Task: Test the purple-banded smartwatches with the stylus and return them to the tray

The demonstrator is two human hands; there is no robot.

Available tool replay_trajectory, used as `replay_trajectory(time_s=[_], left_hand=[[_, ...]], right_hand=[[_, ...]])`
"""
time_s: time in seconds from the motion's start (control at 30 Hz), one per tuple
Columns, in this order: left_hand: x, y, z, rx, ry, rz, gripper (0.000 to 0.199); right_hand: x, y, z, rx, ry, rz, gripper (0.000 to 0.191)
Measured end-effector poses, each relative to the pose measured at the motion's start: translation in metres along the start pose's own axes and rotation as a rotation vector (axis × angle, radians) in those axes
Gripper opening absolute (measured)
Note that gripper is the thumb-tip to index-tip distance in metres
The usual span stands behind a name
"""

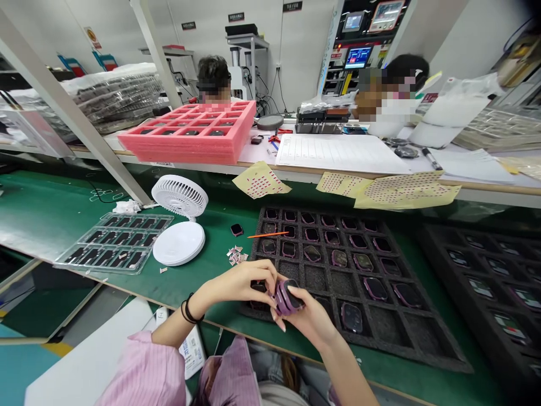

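Two purple watch cases (285, 300), close together, are held between my hands above the near-left edge of a black foam tray (315, 276). My left hand (249, 282) comes from the left with its fingers closed on their left side. My right hand (310, 316) grips them from the right, thumb on the dark face. The tray's compartments hold several purple-rimmed watch cases, and some compartments are bare. An orange stick (267, 234) lies across the tray's left edge. Left of the tray are one watch case (236, 230) and a pile of small pale pieces (236, 255).
A white fan (179, 243) and a clear tray of black parts (114, 242) stand at left. Another foam tray (477, 282) is at right. The shelf ahead holds a pink foam tray (186, 148) and papers (338, 152); two people sit beyond it.
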State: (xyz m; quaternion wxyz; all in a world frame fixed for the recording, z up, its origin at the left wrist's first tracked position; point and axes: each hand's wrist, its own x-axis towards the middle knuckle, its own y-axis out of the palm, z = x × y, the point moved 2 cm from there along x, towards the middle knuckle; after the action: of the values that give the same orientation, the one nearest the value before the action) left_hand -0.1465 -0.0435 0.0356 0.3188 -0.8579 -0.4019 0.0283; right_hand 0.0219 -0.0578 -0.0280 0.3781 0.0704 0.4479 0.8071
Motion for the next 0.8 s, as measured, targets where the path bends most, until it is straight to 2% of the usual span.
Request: replay_trajectory(time_s=[0.1, 0.23, 0.33, 0.43, 0.53, 0.6, 0.7, 0.8], left_hand=[[-0.007, 0.005, 0.005, 0.000, -0.041, 0.030, 0.022], [-0.013, 0.011, 0.010, 0.033, -0.077, 0.069, 0.025], [-0.019, 0.011, 0.019, 0.027, -0.130, 0.020, 0.026], [-0.029, 0.000, 0.038, 0.016, -0.218, -0.070, 0.026], [-0.042, -0.018, 0.063, 0.246, -0.374, -0.266, 0.020], [-0.050, -0.025, 0.078, 0.438, -0.453, -0.346, 0.017], [-0.057, -0.023, 0.092, 0.640, -0.480, -0.331, 0.016], [-0.056, -0.016, 0.098, 0.736, -0.471, -0.283, 0.012]], right_hand=[[-0.004, -0.001, -0.010, -0.083, 0.030, 0.045, 0.029], [-0.001, 0.000, -0.022, -0.087, 0.039, 0.049, 0.034], [0.005, 0.002, -0.028, -0.041, 0.009, 0.038, 0.040], [0.010, 0.004, -0.030, 0.026, 0.009, 0.016, 0.054], [0.010, 0.001, -0.027, 0.047, 0.007, -0.049, 0.063], [0.009, -0.002, -0.023, 0.037, -0.010, -0.092, 0.064], [0.008, -0.004, -0.018, 0.034, -0.022, -0.118, 0.064], [0.008, -0.003, -0.015, 0.041, -0.050, -0.123, 0.063]])
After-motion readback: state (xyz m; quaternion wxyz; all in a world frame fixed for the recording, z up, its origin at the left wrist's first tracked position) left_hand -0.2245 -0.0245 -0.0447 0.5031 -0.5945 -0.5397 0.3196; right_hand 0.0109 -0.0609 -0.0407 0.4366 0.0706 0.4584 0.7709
